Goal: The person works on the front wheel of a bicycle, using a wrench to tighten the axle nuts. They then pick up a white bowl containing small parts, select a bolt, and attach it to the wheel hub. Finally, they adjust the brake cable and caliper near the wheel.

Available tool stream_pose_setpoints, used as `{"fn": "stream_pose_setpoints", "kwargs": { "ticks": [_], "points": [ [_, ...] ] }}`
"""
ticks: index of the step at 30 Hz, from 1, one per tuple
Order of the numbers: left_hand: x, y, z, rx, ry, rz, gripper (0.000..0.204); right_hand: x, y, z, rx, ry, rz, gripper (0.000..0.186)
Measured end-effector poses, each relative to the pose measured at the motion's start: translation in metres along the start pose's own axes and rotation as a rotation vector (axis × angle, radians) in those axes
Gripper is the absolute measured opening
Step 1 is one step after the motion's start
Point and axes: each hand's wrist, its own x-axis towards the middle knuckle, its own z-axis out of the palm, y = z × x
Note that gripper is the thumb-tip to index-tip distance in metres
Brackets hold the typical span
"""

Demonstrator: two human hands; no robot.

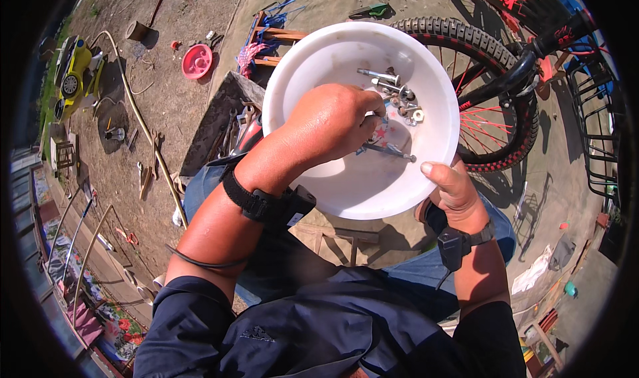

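Note:
A white plastic bowl (359, 193) is held over my lap, tilted so its inside shows. My right hand (452, 188) grips its lower right rim, thumb over the edge and fingers hidden behind. My left hand (333, 121) reaches inside, its fingers curled together; whatever they pinch is hidden. Several bolts (387, 86), small nuts and a pale washer (418, 115) lie to the right of the fingers. Just below them rests a long bolt (391, 153). Red star prints mark the bowl's bottom.
A bicycle wheel (496, 51) with a knobbly tyre stands right behind the bowl. Left of the bowl is a metal tray (212, 115) of wrenches. A red dish (197, 61), a long pole (136, 105) and a yellow toy car (73, 75) lie farther left.

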Motion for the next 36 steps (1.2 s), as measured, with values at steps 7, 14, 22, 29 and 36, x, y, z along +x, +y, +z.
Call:
{"fn": "stream_pose_setpoints", "kwargs": {
  "ticks": [7,14,22,29,36],
  "points": [
    [0.002,0.004,0.015,-0.038,-0.024,-0.011,0.030,-0.002,0.004,-0.005,-0.047,0.005,0.051,0.081],
    [0.005,0.009,0.014,-0.091,-0.017,-0.046,0.032,-0.003,0.003,-0.002,-0.006,-0.034,0.070,0.080],
    [0.007,0.005,0.027,0.064,0.006,0.011,0.025,-0.003,0.007,-0.002,-0.049,-0.061,0.118,0.077],
    [0.006,0.002,0.030,0.141,-0.005,-0.004,0.020,-0.002,0.011,0.000,-0.016,-0.064,0.079,0.075],
    [0.008,0.005,0.015,-0.179,0.044,-0.072,0.018,-0.002,0.005,0.007,-0.005,-0.064,0.070,0.076]
  ]
}}
